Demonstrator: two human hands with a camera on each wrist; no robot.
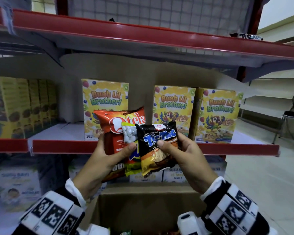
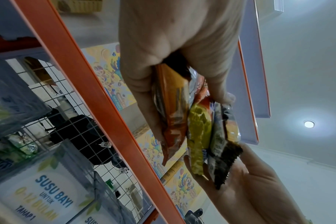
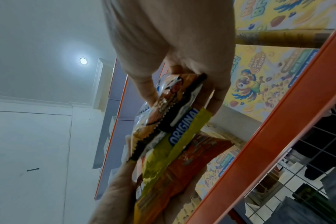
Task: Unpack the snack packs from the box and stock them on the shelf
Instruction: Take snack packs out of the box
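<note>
My left hand grips a red Qtela pack and a yellow-green pack together, thumb on the front. My right hand pinches a black Tic Tac pack that overlaps them, thumb in front and fingers behind. All three are held up in front of the middle shelf's red edge. The open cardboard box stands below my wrists. In the left wrist view the packs fan out edge-on: red, yellow, black. The right wrist view shows the Tic Tac pack between my fingers.
Yellow cereal boxes stand on the middle shelf, with a gap between the first and second. Another Tic Tac pack lies on the upper shelf. Milk boxes fill the lower shelf. A chair is at far right.
</note>
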